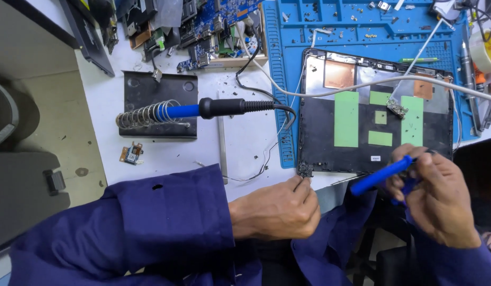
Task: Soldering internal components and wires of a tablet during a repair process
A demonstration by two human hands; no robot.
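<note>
The black laptop lid point(378, 122) lies open-side up on the blue mat point(330, 26), stripped bare (only green pads remain). The left hand point(277, 209) pinches the lid's near corner at the table edge; the right hand point(439, 198) grips a blue screwdriver point(380, 176). Room is tight: soldering iron point(213, 108) leftward.

Laptop back cover point(372, 132): matt black plastic, dull silvery foil, copper-coloured patches, matt green pads. Work mat point(330, 26): blue, rubbery, ribbed and moulded. Soldering iron point(213, 108): glossy blue handle, matt black grip, resting in bare metal wire coil on matt black plate. Screwdriver point(380, 175): smooth blue plastic handle. Sleeves point(166, 222): matt blue woven cloth. Tabletop point(245, 143): smooth white, speckled with debris.
</note>
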